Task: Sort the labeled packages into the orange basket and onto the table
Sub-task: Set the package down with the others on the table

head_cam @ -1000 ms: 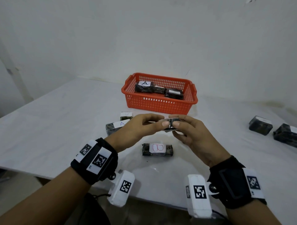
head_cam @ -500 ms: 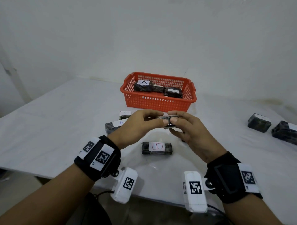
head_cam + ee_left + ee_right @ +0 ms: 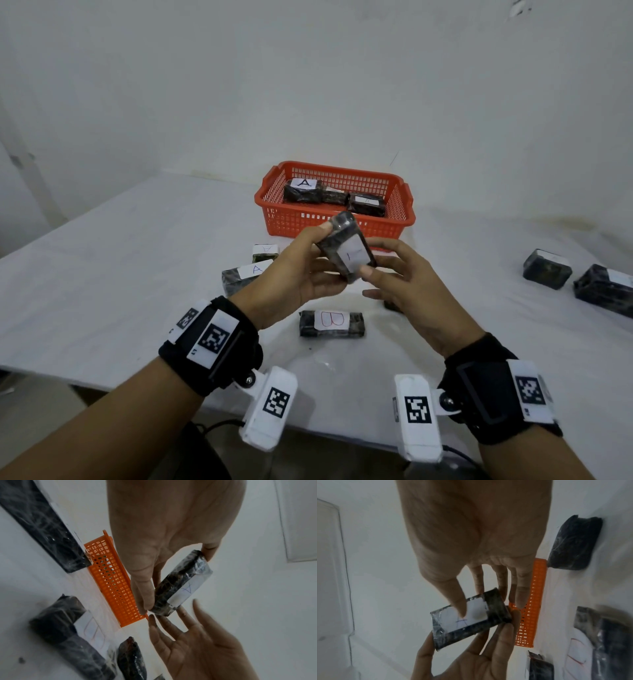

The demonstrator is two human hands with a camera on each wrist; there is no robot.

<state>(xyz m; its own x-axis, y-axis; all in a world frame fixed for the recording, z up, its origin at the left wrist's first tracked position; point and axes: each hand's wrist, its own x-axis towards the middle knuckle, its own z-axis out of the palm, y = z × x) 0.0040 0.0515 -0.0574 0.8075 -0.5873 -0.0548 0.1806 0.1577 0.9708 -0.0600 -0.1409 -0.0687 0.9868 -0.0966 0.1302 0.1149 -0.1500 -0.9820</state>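
So the white table (image 3: pixel 102 274) carries everything, and the orange basket (image 3: pixel 334 219) sits toward its far side with three dark wrapped packages inside, one showing an A label (image 3: pixel 303 183). Using the basket as the anchor: the held package (image 3: pixel 346 251) hangs in the air just in front of its near wall, above the tabletop. Its long axis tilts up and away, far end pointing at the basket, white label facing the person. The mark on it looks like an A from the left wrist view, though it's too faint to be sure.

The left hand (image 3: pixel 301 270) has it, thumb on the far end and fingers curled round the near end. The right hand (image 3: pixel 400 284) is spread with fingers relaxed, only its thumb tip resting on the label.

If it is an A, the basket lies straight ahead of the grip, and the left hand is already nearer, so a short forward reach should do.

Further in front of the basket on the table lies a B package (image 3: pixel 332 323), and to the basket's front-left an A package (image 3: pixel 245 277).
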